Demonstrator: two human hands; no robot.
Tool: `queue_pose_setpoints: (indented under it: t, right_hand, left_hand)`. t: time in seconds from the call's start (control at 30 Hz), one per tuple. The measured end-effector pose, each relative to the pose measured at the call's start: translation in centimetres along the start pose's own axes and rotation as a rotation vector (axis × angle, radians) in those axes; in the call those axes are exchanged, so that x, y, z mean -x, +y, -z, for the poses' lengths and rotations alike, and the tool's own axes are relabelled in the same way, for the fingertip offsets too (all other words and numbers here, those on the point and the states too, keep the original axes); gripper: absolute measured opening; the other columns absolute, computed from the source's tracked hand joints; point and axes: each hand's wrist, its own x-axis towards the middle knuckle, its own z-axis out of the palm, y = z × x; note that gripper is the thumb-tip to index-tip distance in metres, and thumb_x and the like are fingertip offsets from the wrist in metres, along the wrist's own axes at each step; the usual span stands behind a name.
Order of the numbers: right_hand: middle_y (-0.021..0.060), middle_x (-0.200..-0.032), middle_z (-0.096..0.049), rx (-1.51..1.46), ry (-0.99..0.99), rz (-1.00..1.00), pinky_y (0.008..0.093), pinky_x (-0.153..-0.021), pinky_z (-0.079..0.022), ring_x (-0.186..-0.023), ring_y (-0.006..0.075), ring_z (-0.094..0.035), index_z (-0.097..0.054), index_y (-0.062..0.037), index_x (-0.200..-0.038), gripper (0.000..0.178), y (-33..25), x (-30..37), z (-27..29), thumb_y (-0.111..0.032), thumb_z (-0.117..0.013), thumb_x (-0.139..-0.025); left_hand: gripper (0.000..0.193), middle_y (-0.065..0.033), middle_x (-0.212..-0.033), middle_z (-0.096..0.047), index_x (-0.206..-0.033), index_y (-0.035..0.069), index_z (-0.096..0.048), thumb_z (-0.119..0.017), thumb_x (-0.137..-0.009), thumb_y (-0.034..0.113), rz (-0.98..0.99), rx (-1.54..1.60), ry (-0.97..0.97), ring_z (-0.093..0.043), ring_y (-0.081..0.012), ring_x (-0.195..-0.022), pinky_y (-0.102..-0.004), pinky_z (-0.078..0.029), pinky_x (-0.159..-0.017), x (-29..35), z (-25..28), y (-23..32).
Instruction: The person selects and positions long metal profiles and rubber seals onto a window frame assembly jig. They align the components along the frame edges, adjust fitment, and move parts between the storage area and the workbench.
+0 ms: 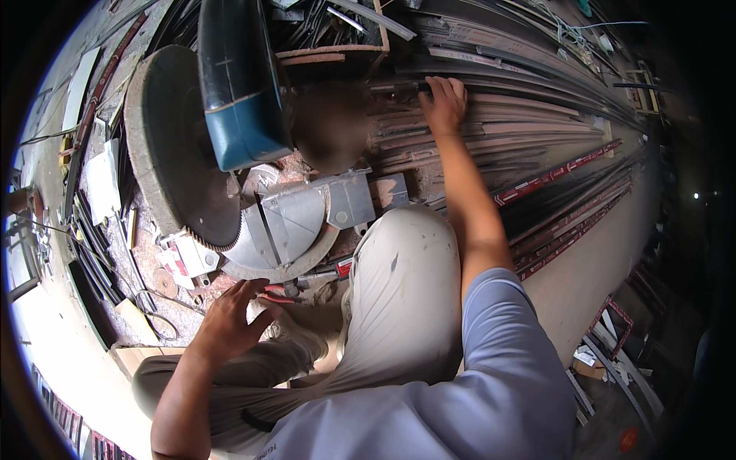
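A mitre saw with a black and teal housing (244, 130) stands in front of me. Its round toothed blade (211, 184) hangs raised on the left, over the slotted metal turntable (287, 226). My right arm reaches forward, and my right hand (446, 106) curls its fingers over a long dark profile bar (408, 87) among the stacked strips. Part of that bar lies hidden under the fingers. My left hand (232, 320) hovers above my leg near the saw's front edge, thumb and fingers apart, with nothing in it. Red-handled pliers (276, 297) lie just beyond it.
Bundles of long profiles (521, 115) fan out to the right, with red-patterned strips (556, 172) nearer me. Black offcuts (96, 253) and a loose cable (157, 314) litter the left side. More scraps (613, 353) lie at the lower right. A round patch beside the saw is blurred.
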Motion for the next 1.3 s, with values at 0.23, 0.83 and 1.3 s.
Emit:
queue_pose_setpoints:
  t: [0.23, 0.83, 1.3]
  right_hand:
    - [0.0061, -0.102, -0.07, -0.21, 0.117, 0.159, 0.0453, -0.094, -0.049, -0.099, 0.0294, -0.065, -0.072, -0.0081, -0.102, 0.044, -4.4, -4.0, 10.3, -0.006, -0.086, -0.06]
    - [0.0149, -0.1, -0.062, -0.933, -0.672, 0.086, 0.043, -0.085, -0.052, -0.098, 0.0379, -0.064, -0.06, -0.0021, -0.1, 0.034, -28.0, -4.9, 20.8, 0.006, -0.077, -0.072]
    - [0.0134, -0.097, -0.07, -1.047, -1.136, 0.056, 0.0349, -0.085, -0.052, -0.091, 0.0238, -0.068, -0.067, 0.0032, -0.101, 0.026, -26.5, -6.9, 22.9, 0.0, -0.078, -0.078]
  left_hand:
    - [0.049, -0.02, -0.115, -0.068, -0.127, 0.002, -0.06, -0.071, -0.093, 0.036, -0.098, -0.005, -0.007, -0.067, -0.0397, -0.104, -0.0466, -0.054, -0.089, -1.4, 1.1, 1.8]
    - [0.043, -0.0103, -0.109, -0.068, -0.128, -0.004, -0.054, -0.073, -0.096, 0.018, -0.01, 0.757, 0.254, -0.066, -0.0156, -0.099, -0.0308, -0.053, -0.087, -4.5, 0.4, 4.7]
    - [0.02, -0.0033, -0.104, -0.07, -0.115, 0.0, -0.064, -0.067, -0.096, -0.003, 0.095, 1.349, 0.127, -0.064, -0.0072, -0.093, -0.0214, -0.051, -0.079, -2.6, -2.8, 4.4]
